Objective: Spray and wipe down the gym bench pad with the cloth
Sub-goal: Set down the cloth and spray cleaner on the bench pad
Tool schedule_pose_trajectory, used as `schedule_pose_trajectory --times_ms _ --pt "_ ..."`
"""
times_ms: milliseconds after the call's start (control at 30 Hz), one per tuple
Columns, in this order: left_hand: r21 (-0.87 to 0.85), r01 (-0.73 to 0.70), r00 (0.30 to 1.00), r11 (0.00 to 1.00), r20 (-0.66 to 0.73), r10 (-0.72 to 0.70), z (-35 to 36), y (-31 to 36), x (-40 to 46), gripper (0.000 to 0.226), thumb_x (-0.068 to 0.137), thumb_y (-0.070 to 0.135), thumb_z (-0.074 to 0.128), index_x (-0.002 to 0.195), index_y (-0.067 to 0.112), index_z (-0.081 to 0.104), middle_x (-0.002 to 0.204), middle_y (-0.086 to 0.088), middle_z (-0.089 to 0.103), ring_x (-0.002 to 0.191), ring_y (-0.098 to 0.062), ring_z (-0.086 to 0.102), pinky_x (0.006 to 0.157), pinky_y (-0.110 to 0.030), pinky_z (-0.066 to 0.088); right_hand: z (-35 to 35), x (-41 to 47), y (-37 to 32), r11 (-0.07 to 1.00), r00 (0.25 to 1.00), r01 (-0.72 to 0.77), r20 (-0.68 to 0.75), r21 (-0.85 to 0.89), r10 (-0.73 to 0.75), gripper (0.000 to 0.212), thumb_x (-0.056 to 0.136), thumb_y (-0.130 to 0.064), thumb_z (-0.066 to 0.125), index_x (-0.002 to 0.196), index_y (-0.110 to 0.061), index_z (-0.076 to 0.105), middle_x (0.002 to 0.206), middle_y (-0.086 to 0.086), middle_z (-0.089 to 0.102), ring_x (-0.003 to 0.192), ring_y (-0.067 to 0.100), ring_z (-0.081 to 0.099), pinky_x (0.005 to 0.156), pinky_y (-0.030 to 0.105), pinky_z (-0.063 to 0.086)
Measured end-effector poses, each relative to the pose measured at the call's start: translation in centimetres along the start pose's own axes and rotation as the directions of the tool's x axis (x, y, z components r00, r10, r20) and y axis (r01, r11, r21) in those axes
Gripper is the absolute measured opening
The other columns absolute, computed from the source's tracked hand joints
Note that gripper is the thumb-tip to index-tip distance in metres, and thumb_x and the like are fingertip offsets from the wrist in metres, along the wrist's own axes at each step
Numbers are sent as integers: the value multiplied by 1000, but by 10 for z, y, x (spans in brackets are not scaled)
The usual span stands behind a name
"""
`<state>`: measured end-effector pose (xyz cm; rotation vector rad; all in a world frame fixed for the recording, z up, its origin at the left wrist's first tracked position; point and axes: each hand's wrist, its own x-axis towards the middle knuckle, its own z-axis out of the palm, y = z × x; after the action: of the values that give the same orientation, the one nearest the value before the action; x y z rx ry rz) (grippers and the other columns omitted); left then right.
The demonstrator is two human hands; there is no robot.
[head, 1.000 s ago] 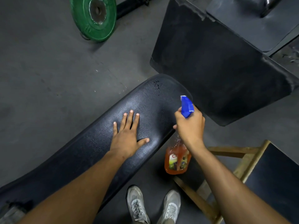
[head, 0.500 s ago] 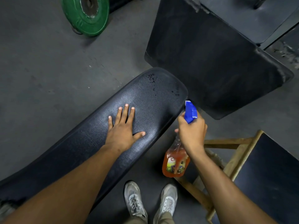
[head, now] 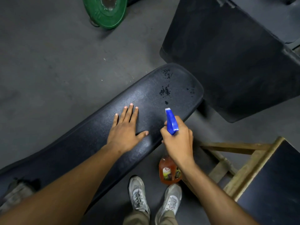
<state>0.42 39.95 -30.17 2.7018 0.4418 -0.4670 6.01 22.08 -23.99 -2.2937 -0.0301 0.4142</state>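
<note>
This place is a gym. A long black padded bench (head: 146, 111) stands on a dark grey rubber-like floor (head: 48, 70), a green weight plate (head: 107, 12) lies on the floor near it, and other black pads (head: 227, 62) are just beside the bench.

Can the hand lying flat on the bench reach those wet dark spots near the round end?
Probably yes. The left hand rests flat on the bench pad, and the wet spots lie just past its fingertips with only bare pad between. The right hand grips the spray bottle off to the side.
</note>
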Motion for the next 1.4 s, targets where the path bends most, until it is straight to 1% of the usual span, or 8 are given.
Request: schedule_pose_trajectory --times_ms 167,267,367,567,767,1067,1267,1400 --pt "-45 152 985 987 -80 -156 -5 -30 -16 101 94 75 39 165 18 -6 172 2 -16 158 -15 -16 127 -45 -7 16 -10 -5 992 993 112 36 -49 -111 21 78 -32 62 90 -16 57 74 5 67 82 41 61 69 43 50" --pt "-44 169 984 985 -57 -172 -4 -39 -22 101 94 74 39 165 19 -6 173 2 -16 159 -16 -15 128 -47 -4 22 -14 -5 989 990 128 63 -68 -124 17 81 -25 69 89 -15 56 74 6 67 84 42 60 67 42 47" --pt "-39 171 984 984 -51 -173 -3 -41 -24 101 94 74 40 165 19 -7 172 2 -17 159 -16 -15 128 -49 -3 27 -19 -4 989 990 134 42 -65 -131 20 79 -29 65 89 -15 56 74 8 68 84 43 61 69 44 50" --pt "-34 183 983 983 -20 -183 -4 -42 -24 102 94 75 37 164 20 -12 171 3 -21 158 -17 -19 128 -49 -6 17 -22 13 1000 995 -10 -95 18 12 26 72 -40 54 91 -23 59 73 3 69 77 36 70 74 44 55" --pt "-23 174 984 984 -27 -175 -3 -41 -25 101 95 76 35 164 19 -11 171 1 -20 158 -18 -18 127 -50 -5 3 -38 38 993 983 -99 -151 59 107 25 69 -43 53 87 -25 55 71 0 63 73 40 67 71 55 60" --pt "-32 164 986 986 -22 -165 -4 -40 -23 100 95 75 37 164 18 -8 172 1 -17 159 -18 -15 127 -52 -3 13 -75 50 997 997 -67 -26 36 68 26 73 -40 56 92 -21 56 68 2 60 68 36 63 67 53 61" --pt "-32 134 991 990 -23 -135 1 -44 -42 99 96 72 38 164 18 -9 172 1 -18 158 -18 -16 128 -48 -3 28 -100 43 995 994 95 51 -6 -95 18 77 -31 61 86 -18 52 70 1 58 68 29 57 69 45 53" --pt "-16 134 989 991 -57 -134 10 -49 -67 99 96 71 39 164 16 -7 173 0 -14 159 -18 -14 128 -47 -2 39 -111 35 988 985 150 90 -37 -146 15 77 -26 63 87 -20 54 70 -1 60 70 29 58 67 42 50"
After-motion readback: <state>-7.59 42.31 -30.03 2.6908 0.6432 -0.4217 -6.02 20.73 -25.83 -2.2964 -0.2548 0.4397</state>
